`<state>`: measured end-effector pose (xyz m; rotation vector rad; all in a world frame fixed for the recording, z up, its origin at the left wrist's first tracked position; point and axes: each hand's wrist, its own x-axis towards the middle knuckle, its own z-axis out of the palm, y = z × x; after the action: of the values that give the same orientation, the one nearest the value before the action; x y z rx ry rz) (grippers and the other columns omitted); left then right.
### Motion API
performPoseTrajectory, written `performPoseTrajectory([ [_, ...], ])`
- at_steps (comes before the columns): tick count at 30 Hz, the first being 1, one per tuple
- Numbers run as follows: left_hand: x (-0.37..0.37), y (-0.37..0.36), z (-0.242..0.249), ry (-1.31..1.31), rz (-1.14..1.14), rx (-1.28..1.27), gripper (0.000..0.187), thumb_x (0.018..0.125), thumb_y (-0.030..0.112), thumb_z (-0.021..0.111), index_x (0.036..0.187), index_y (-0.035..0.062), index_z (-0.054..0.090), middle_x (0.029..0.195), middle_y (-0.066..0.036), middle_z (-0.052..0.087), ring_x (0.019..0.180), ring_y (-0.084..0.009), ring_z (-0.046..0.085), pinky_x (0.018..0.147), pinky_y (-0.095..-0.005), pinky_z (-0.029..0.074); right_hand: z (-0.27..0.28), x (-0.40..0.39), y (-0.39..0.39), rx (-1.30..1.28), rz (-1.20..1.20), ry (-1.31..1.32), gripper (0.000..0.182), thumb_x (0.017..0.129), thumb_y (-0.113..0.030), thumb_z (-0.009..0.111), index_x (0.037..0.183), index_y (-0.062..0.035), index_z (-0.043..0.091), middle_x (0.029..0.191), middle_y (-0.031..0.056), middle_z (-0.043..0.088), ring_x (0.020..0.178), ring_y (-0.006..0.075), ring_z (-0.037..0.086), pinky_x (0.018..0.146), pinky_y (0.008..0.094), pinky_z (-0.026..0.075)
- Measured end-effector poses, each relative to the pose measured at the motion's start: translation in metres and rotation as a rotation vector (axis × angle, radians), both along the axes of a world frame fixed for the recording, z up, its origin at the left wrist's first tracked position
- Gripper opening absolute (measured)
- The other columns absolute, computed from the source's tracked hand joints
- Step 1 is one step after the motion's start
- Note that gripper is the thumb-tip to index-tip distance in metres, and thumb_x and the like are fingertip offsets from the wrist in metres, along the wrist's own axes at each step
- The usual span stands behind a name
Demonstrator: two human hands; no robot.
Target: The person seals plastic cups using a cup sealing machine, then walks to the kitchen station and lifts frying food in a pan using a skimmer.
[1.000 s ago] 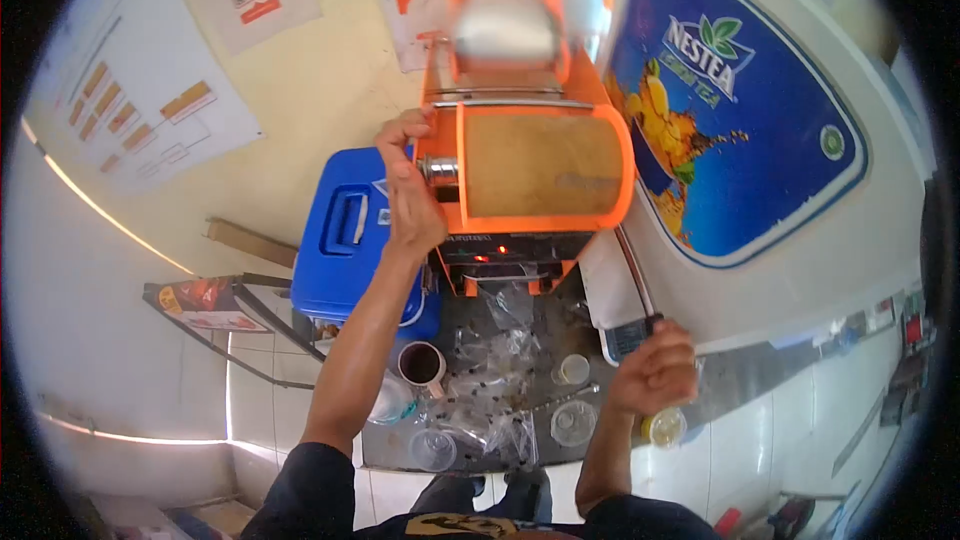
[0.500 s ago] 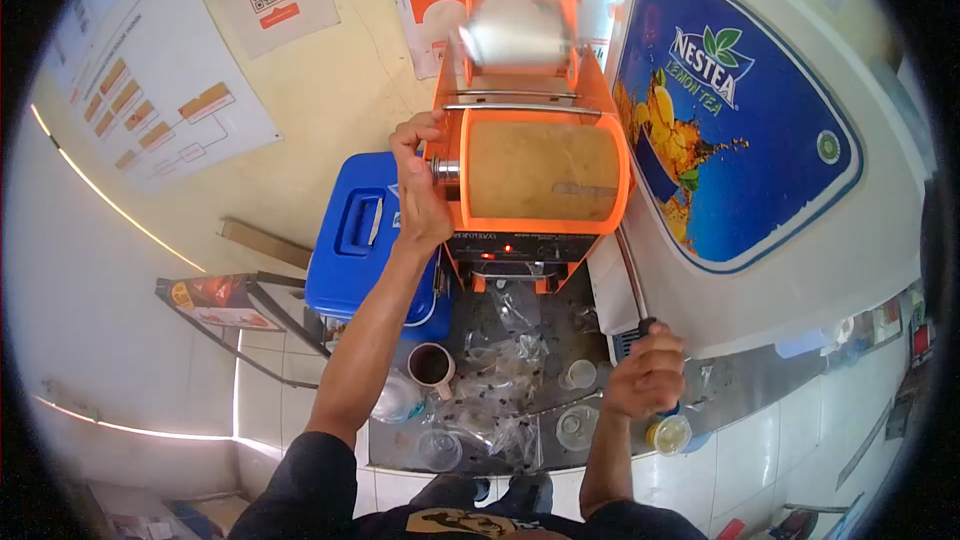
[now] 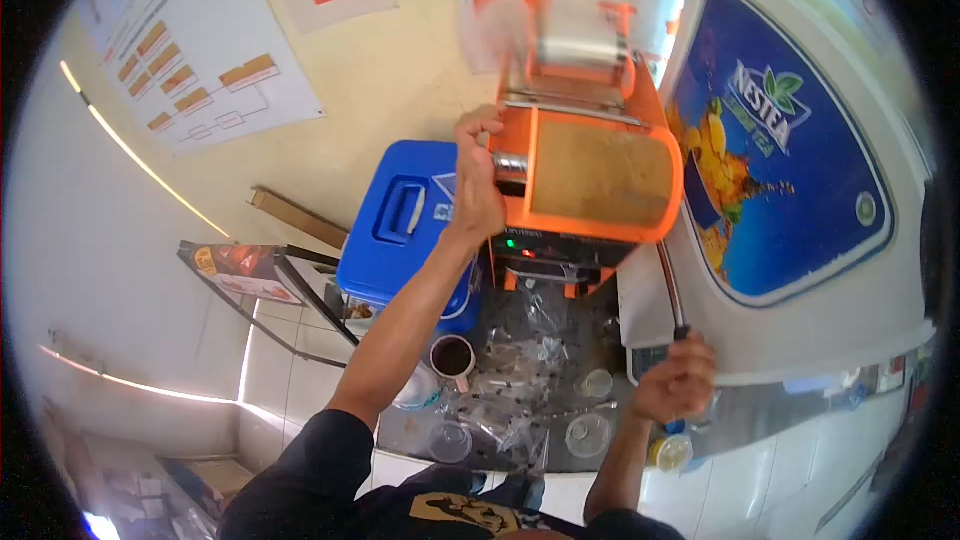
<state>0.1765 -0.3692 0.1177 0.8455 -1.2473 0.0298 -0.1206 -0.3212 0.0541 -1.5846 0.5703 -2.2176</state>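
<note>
Gripping the orange cup-sealing machine (image 3: 600,180) at its left edge, the left hand (image 3: 477,190) steadies it while the right hand (image 3: 680,385) closes around the lever handle (image 3: 668,285).

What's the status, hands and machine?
Left hand on the orange machine's side roller. Right hand gripping the lever handle. Plastic bags and cups below.

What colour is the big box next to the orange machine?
Blue: the box shows clearly in the head view.
</note>
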Motion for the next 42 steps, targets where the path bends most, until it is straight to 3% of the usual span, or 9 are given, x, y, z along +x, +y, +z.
performPoseTrajectory([
  [7,0.004,-0.008,-0.007,0.008,-0.016,-0.007,0.043,0.099,0.044,0.035,0.113,0.0035,0.040,0.123,-0.018,0.045,0.121,-0.0269,0.042,0.106,-0.0409,0.031,0.032,0.008,-0.015,-0.098,0.103,-0.041,0.046,0.101,-0.046,0.028,0.071,-0.0133,0.039,0.066,0.0055,0.045,0.068,0.0241,0.054,0.086,0.0496,0.047],
  [14,-0.002,-0.005,-0.009,0.086,-0.162,-0.022,0.042,0.098,0.048,0.041,0.107,0.0070,0.039,0.122,-0.017,0.046,0.119,-0.0266,0.045,0.105,-0.0441,0.034,-0.010,-0.001,0.000,-0.160,0.088,-0.015,0.046,0.101,-0.049,0.027,0.072,-0.0144,0.039,0.069,0.0042,0.046,0.070,0.0246,0.055,0.087,0.0510,0.046],
  [23,0.005,-0.014,-0.010,0.137,-0.183,-0.036,0.045,0.096,0.049,0.044,0.106,0.0053,0.040,0.120,-0.017,0.047,0.118,-0.0263,0.046,0.103,-0.0444,0.038,0.001,0.001,-0.012,-0.142,0.095,-0.046,0.049,0.101,-0.047,0.029,0.073,-0.0096,0.042,0.075,0.0121,0.055,0.081,0.0342,0.061,0.087,0.0538,0.047],
  [26,0.002,-0.011,-0.012,0.046,-0.120,-0.020,0.039,0.101,0.041,0.038,0.112,0.0030,0.036,0.121,-0.015,0.048,0.116,-0.0235,0.050,0.100,-0.0406,0.045,0.013,0.006,-0.012,-0.108,0.018,-0.077,0.049,0.102,-0.044,0.030,0.075,-0.0067,0.045,0.080,0.0168,0.060,0.086,0.0373,0.063,0.086,0.0529,0.048],
  [28,-0.013,-0.005,-0.003,0.203,-0.203,-0.057,0.036,0.101,0.036,0.040,0.113,0.0022,0.035,0.120,-0.015,0.048,0.117,-0.0241,0.050,0.100,-0.0410,0.045,0.023,0.008,-0.007,-0.097,-0.034,-0.105,0.048,0.102,-0.042,0.031,0.076,-0.0048,0.048,0.083,0.0195,0.063,0.088,0.0379,0.063,0.086,0.0513,0.048],
  [30,-0.013,-0.004,-0.002,0.201,-0.252,-0.056,0.037,0.101,0.036,0.041,0.114,0.0020,0.035,0.121,-0.015,0.047,0.117,-0.0242,0.049,0.101,-0.0411,0.044,0.033,0.009,0.000,0.032,-0.273,-0.012,0.042,0.103,-0.032,0.037,0.080,-0.0016,0.054,0.087,0.0184,0.066,0.087,0.0318,0.065,0.081,0.0417,0.050],
  [33,-0.013,-0.001,0.000,0.185,-0.229,-0.003,0.041,0.100,0.039,0.041,0.116,0.0019,0.034,0.124,-0.016,0.044,0.118,-0.0249,0.049,0.101,-0.0418,0.044,0.063,0.000,0.021,0.248,-0.384,0.223,0.026,0.098,-0.021,0.049,0.092,0.0014,0.061,0.095,0.0191,0.066,0.088,0.0321,0.065,0.080,0.0379,0.051],
  [37,-0.002,-0.007,-0.007,0.123,-0.134,0.008,0.042,0.099,0.036,0.033,0.123,0.0015,0.034,0.129,-0.016,0.040,0.125,-0.0261,0.041,0.104,-0.0408,0.036,0.080,-0.010,0.034,0.255,-0.481,0.403,0.018,0.096,-0.015,0.052,0.098,-0.0004,0.063,0.092,0.0193,0.065,0.083,0.0348,0.064,0.073,0.0419,0.051],
  [42,0.012,-0.009,-0.018,0.173,-0.258,0.120,0.045,0.100,0.031,0.029,0.132,-0.0012,0.030,0.131,-0.016,0.038,0.126,-0.0249,0.038,0.107,-0.0381,0.029,0.091,-0.020,0.043,0.386,-0.577,0.737,0.017,0.095,-0.018,0.052,0.102,-0.0056,0.061,0.084,0.0184,0.062,0.079,0.0387,0.064,0.065,0.0488,0.051],
])
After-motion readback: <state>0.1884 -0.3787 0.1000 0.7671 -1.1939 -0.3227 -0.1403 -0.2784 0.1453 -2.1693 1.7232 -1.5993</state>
